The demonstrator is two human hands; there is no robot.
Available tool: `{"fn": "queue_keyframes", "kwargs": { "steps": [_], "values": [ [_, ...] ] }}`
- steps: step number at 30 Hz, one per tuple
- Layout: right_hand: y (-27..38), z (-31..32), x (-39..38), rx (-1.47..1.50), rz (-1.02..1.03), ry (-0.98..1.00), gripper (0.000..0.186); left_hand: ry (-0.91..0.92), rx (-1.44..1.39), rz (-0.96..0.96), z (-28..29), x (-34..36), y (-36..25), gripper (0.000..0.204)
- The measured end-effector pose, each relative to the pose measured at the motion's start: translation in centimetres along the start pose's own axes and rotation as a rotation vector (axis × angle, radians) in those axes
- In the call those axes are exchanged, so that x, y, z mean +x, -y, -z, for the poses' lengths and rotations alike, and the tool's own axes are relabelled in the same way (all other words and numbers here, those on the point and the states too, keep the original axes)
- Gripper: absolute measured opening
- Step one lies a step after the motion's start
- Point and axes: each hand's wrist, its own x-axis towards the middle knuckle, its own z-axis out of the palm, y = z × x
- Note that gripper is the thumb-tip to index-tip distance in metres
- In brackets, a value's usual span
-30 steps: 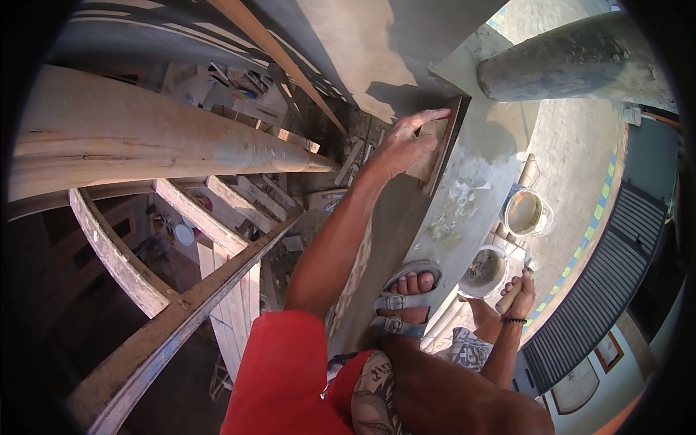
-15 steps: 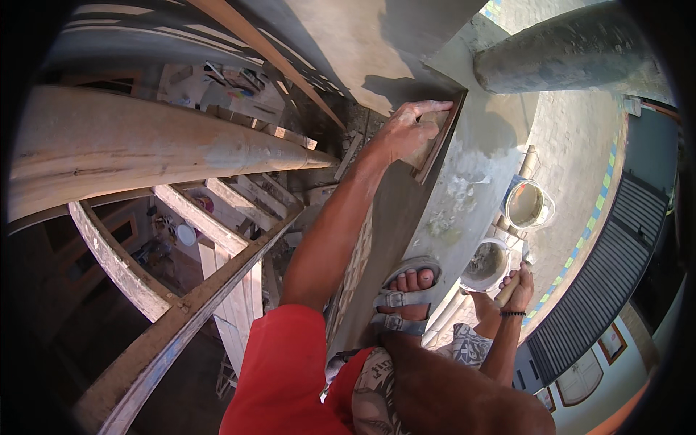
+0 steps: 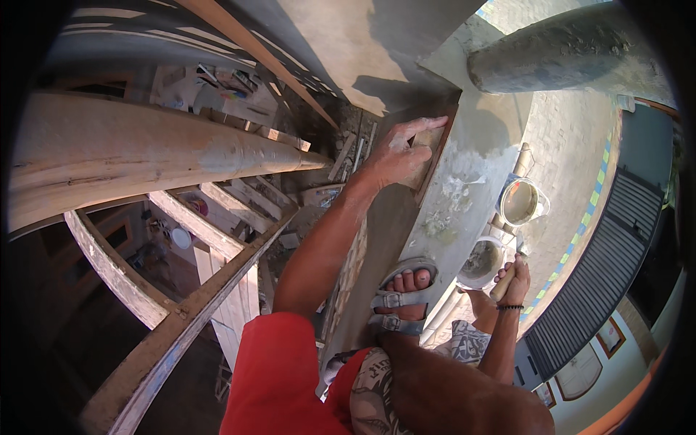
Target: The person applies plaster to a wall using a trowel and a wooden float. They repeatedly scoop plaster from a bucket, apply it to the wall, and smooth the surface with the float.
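Your left hand grips a wooden float lying at the inner edge of the grey ledge, index finger stretched along it, though your palm hides how the other fingers hold. Your right hand is closed around the trowel near a mortar bucket, its blade hard to make out; your knee hides the upper arm.
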Motion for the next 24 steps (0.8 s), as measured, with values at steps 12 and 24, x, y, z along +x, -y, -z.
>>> {"fn": "queue_keyframes", "kwargs": {
  "steps": [12, 24],
  "values": [
    [-0.6, 1.5, 0.2, 0.0, 0.018, -0.003, 0.028, -0.314, 0.807, 0.141, -2.9, -6.0, -7.9, 0.056],
    [-0.6, 2.2, 0.3, 0.047, 0.05, -0.015, 0.028, -0.265, 0.955, 0.102, -7.3, 0.4, -8.0, 0.053]
  ]
}}
